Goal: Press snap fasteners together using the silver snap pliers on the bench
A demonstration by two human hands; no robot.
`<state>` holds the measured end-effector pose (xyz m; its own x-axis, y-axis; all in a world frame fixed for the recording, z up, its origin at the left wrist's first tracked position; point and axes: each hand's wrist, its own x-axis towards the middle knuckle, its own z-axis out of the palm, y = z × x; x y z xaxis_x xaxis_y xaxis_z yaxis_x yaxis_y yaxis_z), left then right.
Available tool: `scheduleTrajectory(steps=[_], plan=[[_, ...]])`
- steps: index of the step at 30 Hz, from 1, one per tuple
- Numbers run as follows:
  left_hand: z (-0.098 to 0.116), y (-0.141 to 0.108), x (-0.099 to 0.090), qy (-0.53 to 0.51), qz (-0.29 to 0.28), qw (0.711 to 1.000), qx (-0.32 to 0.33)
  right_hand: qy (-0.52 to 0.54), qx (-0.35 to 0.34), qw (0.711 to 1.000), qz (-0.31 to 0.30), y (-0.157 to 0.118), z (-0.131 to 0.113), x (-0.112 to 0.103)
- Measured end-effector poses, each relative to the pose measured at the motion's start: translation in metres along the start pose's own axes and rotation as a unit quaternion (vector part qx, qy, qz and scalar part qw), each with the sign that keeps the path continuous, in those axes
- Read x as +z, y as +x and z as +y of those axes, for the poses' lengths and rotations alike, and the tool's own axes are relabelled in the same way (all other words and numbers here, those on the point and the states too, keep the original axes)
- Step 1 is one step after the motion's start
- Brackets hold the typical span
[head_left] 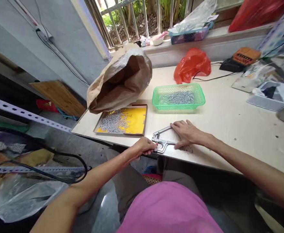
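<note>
A silver hand press plier with a spring lies on the pale table near its front edge, its two handles spread and pointing right. My right hand is wrapped round the handles. At the tool's jaw, my left hand pinches something small, too little to make out. Behind my left hand, a shallow tray with a yellow bottom holds many small metal pins. Further back stands a green plastic basket with more small metal pieces in it.
A large open paper bag leans over the tray's back edge. A red plastic bag lies behind the green basket. An orange and black device and a white box are at the right. The table's front edge runs before my lap.
</note>
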<state>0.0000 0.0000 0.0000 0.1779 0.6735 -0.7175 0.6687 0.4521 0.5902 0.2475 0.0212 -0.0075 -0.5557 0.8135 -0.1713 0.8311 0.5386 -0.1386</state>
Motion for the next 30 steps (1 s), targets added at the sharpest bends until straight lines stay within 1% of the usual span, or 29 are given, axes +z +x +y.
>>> scheduleTrajectory(steps=[3, 6, 8, 9, 10, 11, 12, 13, 14, 15, 17, 18, 20, 22, 25, 27, 30], plan=[[0.0, 0.002, 0.001, -0.015, -0.02, 1.0, 0.016, -0.005, 0.009, 1.0, -0.002, -0.001, -0.002, 0.001], [0.0, 0.001, 0.001, -0.014, -0.014, 1.0, 0.007, -0.008, 0.018, 1.0, 0.008, -0.003, -0.005, 0.001], [0.001, -0.003, 0.003, 0.028, 0.013, 0.999, 0.007, -0.007, 0.022, 1.0, 0.016, -0.005, -0.007, 0.001], [0.001, -0.006, 0.005, 0.068, 0.046, 0.996, 0.024, -0.006, 0.023, 1.0, 0.019, -0.007, -0.009, 0.001], [0.002, -0.01, 0.008, 0.117, 0.09, 0.987, 0.058, -0.004, 0.022, 1.0, 0.022, -0.008, -0.01, 0.001], [0.003, -0.012, 0.012, 0.17, 0.138, 0.97, 0.107, -0.002, 0.021, 0.999, 0.025, -0.009, -0.011, 0.002], [0.005, -0.014, 0.017, 0.221, 0.181, 0.944, 0.166, 0.001, 0.018, 0.999, 0.029, -0.01, -0.013, 0.004], [0.007, -0.014, 0.022, 0.264, 0.212, 0.913, 0.226, 0.003, 0.016, 0.999, 0.035, -0.011, -0.014, 0.006], [0.01, -0.013, 0.027, 0.297, 0.227, 0.883, 0.284, 0.005, 0.014, 0.999, 0.041, -0.012, -0.014, 0.008], [0.014, -0.009, 0.032, 0.325, 0.227, 0.856, 0.332, 0.006, 0.012, 0.999, 0.049, -0.013, -0.015, 0.011], [0.024, 0.003, 0.039, 0.37, 0.207, 0.816, 0.393, 0.012, 0.007, 0.998, 0.064, -0.014, -0.015, 0.016], [0.028, 0.011, 0.041, 0.391, 0.192, 0.802, 0.409, 0.016, 0.006, 0.997, 0.07, -0.015, -0.014, 0.018], [0.037, 0.024, 0.04, 0.428, 0.156, 0.785, 0.419, 0.025, 0.002, 0.997, 0.073, -0.016, -0.012, 0.02], [0.044, 0.032, 0.036, 0.456, 0.13, 0.773, 0.421, 0.022, 0.017, 0.997, 0.067, -0.017, -0.01, 0.02], [0.047, 0.035, 0.031, 0.476, 0.123, 0.76, 0.425, 0.003, 0.046, 0.997, 0.056, -0.02, -0.008, 0.017], [0.047, 0.033, 0.03, 0.475, 0.122, 0.761, 0.424, 0.002, 0.037, 0.998, 0.053, -0.022, -0.009, 0.016], [0.046, 0.032, 0.032, 0.463, 0.119, 0.775, 0.414, 0.019, 0.022, 0.998, 0.052, -0.025, -0.016, 0.017]])
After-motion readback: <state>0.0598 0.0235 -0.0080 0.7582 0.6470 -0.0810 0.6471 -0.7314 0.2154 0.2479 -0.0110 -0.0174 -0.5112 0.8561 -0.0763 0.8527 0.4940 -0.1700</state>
